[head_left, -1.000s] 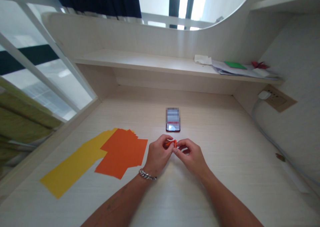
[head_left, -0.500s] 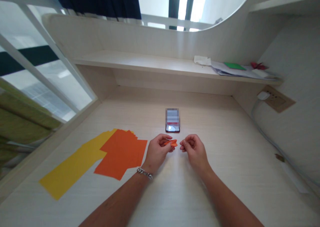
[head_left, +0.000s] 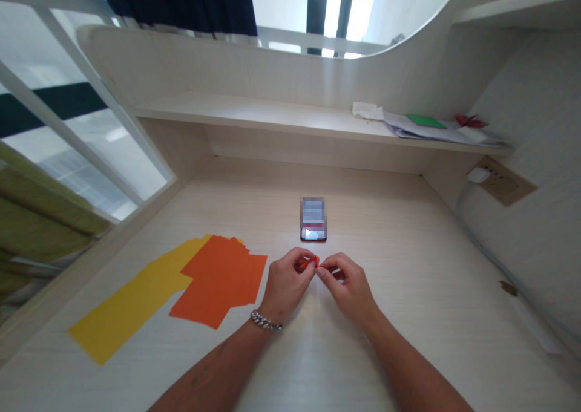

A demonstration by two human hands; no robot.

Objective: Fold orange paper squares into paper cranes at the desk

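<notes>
A small piece of folded orange paper (head_left: 316, 261) is pinched in my left hand (head_left: 289, 280), between thumb and fingers. My right hand (head_left: 347, 284) pinches the near right edge of the same piece with thumb and forefinger. Both hands are closed and almost meet at the paper, just above the desk, and the fingers hide much of its shape. Just beyond them lies a phone (head_left: 313, 219) with its screen lit. Left of my left hand, orange sheets (head_left: 222, 282) are fanned out, partly over a row of yellow sheets (head_left: 131, 300).
A shelf (head_left: 254, 112) runs along the back of the desk (head_left: 385, 218). On its right end are papers, a green square (head_left: 425, 121) and a red folded paper (head_left: 471, 121). A cable (head_left: 476, 238) hangs from the wall socket (head_left: 508, 182) on the right.
My right hand has moved left and taken hold of the orange paper's edge; before, it was a little apart. The left hand has turned slightly, still holding the paper.
</notes>
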